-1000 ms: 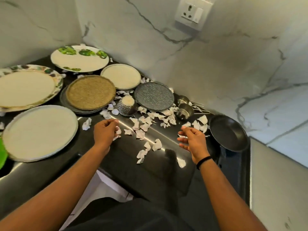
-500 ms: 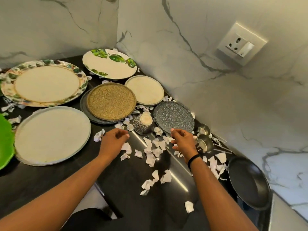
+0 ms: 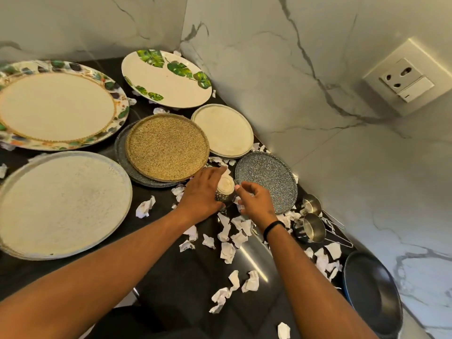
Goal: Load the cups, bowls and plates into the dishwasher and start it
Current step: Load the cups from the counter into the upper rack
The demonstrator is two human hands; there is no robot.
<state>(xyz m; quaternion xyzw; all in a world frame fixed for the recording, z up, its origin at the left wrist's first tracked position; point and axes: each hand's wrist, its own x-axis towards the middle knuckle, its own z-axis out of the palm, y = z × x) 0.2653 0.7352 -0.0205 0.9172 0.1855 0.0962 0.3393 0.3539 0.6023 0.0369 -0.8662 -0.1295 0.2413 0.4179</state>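
Black counter (image 3: 171,277) – marble walls (image 3: 293,69), paper scraps (image 3: 227,252)

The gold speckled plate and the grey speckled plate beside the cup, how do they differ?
The gold speckled plate is tan and stacked on a darker plate; the grey speckled plate is blue-grey, lies directly on the counter, and looks smaller. Both are round, flat, textured and empty.

Torn paper scraps (image 3: 227,252), frying pan (image 3: 373,293), wall socket (image 3: 407,75)

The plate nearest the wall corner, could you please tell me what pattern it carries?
Cream plate with green leaf prints, seen in the head view.
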